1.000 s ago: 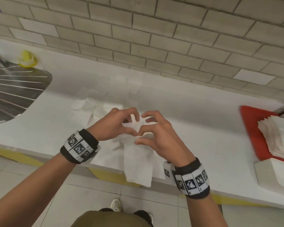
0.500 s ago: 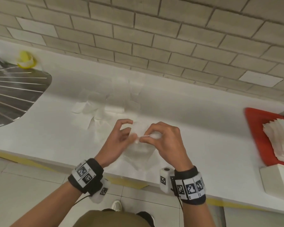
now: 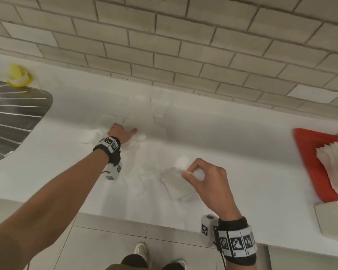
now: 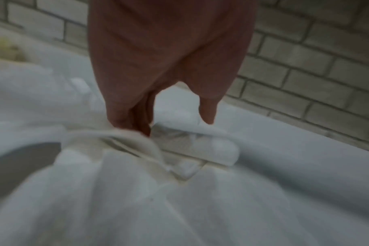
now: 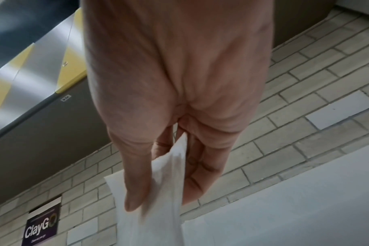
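Note:
My right hand (image 3: 189,172) pinches a white paper napkin (image 3: 174,184) between thumb and fingers, and it hangs just above the white counter (image 3: 242,152). The right wrist view shows the napkin (image 5: 158,224) caught between thumb and fingers (image 5: 192,183). My left hand (image 3: 123,133) reaches to the back left onto a loose pile of white napkins (image 3: 142,115). In the blurred left wrist view its fingers (image 4: 126,116) point down onto a crumpled napkin (image 4: 120,138) with the thumb held apart. A folded napkin (image 4: 200,149) lies beside them.
A red tray (image 3: 308,152) at the right carries a stack of napkins (image 3: 336,172), with a white box (image 3: 334,219) in front of it. A steel drainboard (image 3: 14,117) and a yellow object (image 3: 18,77) are at the left. A brick wall backs the counter.
The hands were together on one napkin near the counter's front edge. The left hand has let go and reached back left to the pile. The right hand keeps the napkin, shifted right.

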`<state>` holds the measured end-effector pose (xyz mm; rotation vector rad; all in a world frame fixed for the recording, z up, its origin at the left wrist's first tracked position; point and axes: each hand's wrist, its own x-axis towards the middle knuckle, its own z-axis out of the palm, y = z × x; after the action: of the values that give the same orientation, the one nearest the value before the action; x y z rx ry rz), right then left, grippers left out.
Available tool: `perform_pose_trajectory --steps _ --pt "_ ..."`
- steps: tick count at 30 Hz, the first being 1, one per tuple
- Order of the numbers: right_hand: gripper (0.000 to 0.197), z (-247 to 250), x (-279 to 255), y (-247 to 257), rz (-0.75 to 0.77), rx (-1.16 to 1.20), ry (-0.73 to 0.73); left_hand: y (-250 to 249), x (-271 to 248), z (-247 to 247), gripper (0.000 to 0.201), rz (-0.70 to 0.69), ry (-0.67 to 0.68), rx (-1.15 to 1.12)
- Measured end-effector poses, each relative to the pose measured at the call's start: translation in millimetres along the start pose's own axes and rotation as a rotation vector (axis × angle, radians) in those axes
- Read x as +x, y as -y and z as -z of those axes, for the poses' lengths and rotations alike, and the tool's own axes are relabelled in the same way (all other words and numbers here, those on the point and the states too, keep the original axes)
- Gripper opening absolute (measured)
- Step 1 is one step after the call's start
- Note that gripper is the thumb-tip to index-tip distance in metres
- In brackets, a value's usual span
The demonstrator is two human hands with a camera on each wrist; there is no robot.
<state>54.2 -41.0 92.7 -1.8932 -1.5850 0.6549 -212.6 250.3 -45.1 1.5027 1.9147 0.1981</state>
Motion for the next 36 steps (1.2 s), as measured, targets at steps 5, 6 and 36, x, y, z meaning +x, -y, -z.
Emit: perform_pose_trajectory --steps 5,6,36 --pt "0.021 4 -5 -13 -0.026 0.011 -0.040 -4 22 -12 0.081 -0.051 0.011 -0.060" --pt "0.021 6 -5 -15 -0.035 0.012 -0.050 -5 20 -15 0.070 -0.077 -0.018 -0.111" --pt "0.023 374 -178 -396 -0.456 0.012 -0.763 -282 -381 -261 0.018 -0.785 0.426 -0.890"
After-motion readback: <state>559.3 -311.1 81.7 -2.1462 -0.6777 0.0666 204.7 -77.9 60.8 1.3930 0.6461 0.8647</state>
